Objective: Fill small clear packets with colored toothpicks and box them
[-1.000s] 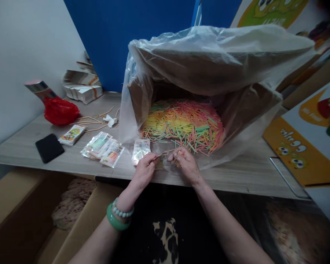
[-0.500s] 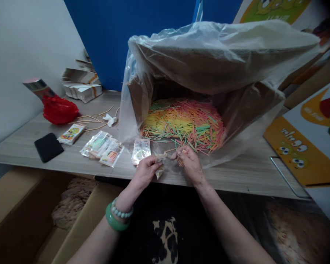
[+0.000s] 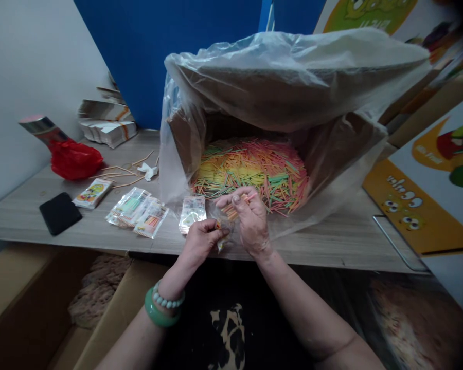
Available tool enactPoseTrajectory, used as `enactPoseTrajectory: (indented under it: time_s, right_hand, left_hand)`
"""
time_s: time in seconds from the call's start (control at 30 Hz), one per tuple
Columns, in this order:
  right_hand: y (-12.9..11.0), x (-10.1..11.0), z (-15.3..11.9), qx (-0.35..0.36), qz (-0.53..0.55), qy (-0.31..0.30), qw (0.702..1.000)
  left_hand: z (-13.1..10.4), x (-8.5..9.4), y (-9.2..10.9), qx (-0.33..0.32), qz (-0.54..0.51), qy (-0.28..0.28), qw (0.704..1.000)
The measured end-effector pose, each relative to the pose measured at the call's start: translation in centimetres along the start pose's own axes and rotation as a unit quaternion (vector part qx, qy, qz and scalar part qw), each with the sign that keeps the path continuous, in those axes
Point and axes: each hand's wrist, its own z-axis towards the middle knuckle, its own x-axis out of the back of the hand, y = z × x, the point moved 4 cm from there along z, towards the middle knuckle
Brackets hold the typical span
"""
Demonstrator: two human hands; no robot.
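My left hand (image 3: pixel 201 240) pinches a small clear plastic bag (image 3: pixel 222 241) near the table's front edge. Beside it my right hand (image 3: pixel 251 222) is closed around several thin orange candy sticks (image 3: pixel 231 209), their ends poking out toward the bag. Just left of my hands lies a stack of printed clear bags (image 3: pixel 192 211). Behind them, a big heap of pink, yellow, green and orange candy sticks (image 3: pixel 250 169) spills from a tipped cardboard box lined with a clear plastic sheet (image 3: pixel 293 56). Filled candy packets (image 3: pixel 150 217) lie farther left on the table.
A black phone (image 3: pixel 60 213), a card stack (image 3: pixel 93 193), a red plastic bag (image 3: pixel 75 158) and bundled white cartons (image 3: pixel 108 126) stand at the left. Printed orange-and-white boxes (image 3: pixel 412 210) are at the right. An open carton (image 3: pixel 111 313) sits below the table's left front.
My right hand has shifted left and turned, so the sticks in it show more and point leftward. My left hand keeps its pinch on the bag. The view has swung slightly right.
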Motion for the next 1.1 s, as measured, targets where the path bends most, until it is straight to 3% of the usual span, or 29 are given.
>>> enactPoseTrajectory:
  time_s: [0.17,0.47,0.77,1.1]
  right_hand:
    - [1.5,0.5,-0.6,-0.018,0.009,-0.007,1.000]
    - [1.3,1.4,-0.8,-0.055,-0.037,-0.036,0.997]
    - [0.6,0.9,-1.1,-0.019,-0.036,0.008,0.999]
    - [2.6,0.6,-1.4,-0.116,-0.043,-0.063,0.990]
  left_hand:
    - [-0.2,-0.1,0.0,0.020,-0.043,-0.011,0.999]
    - [-0.4,-0.1,-0.2,0.022,-0.067,0.002,0.997]
    - [-0.5,0.1,-0.3,0.009,-0.036,0.017,0.999]
    - [-0.7,0.0,0.3,-0.013,-0.076,-0.002,0.997]
